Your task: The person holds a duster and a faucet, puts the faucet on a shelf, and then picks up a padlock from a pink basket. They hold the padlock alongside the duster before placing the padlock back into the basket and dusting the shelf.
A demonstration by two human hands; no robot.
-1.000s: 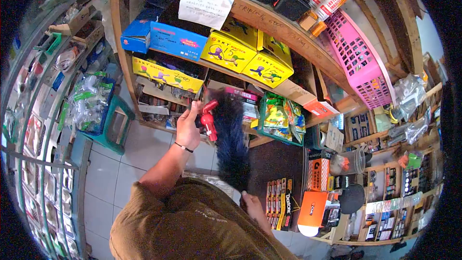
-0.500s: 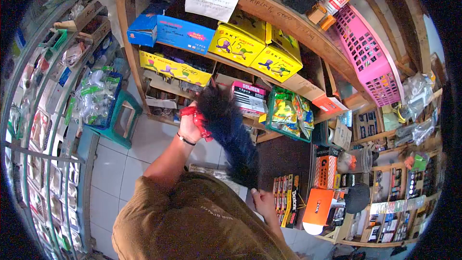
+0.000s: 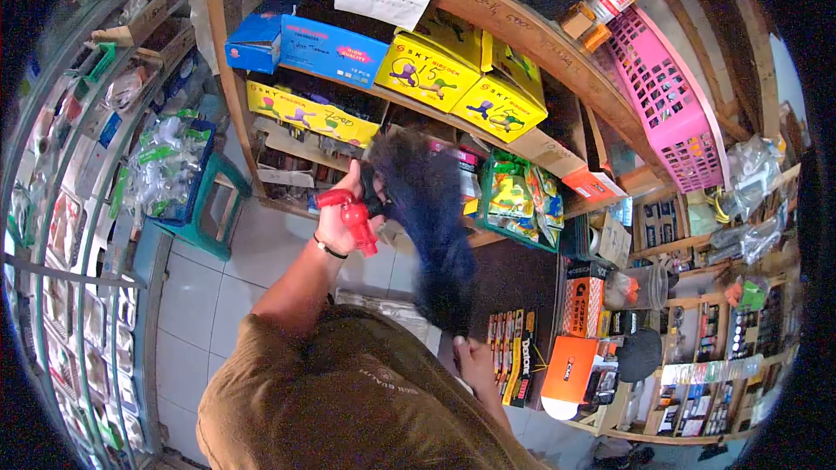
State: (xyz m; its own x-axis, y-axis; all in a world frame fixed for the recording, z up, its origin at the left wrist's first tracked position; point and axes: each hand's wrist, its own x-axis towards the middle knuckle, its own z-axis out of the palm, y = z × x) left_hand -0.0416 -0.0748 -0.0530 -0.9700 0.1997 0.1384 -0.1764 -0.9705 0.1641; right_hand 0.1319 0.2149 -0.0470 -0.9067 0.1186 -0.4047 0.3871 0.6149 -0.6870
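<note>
My left hand (image 3: 338,224) is raised in front of the lower shelf, its fingers wrapped round a red plastic tap (image 3: 355,216). A black part shows beside the tap. To its right a long dark blue feather duster (image 3: 428,235), blurred by motion, reaches up towards the shelf. The lower end of the duster meets my right hand (image 3: 475,364), which is closed round it, though the handle is mostly hidden. Above my left hand sits an open yellow box (image 3: 313,115) marked 7000.
A blue box (image 3: 335,54) and yellow tap boxes (image 3: 428,68) stand on the upper shelf. A green basket of packets (image 3: 521,200) is to the right. At left a green stool (image 3: 222,209) bears a tray of bagged items. A pink basket (image 3: 670,104) stands upper right.
My left hand has shifted slightly left and turned, showing more of the red tap and the black part. The duster has swung a little, its upper part moving right.
</note>
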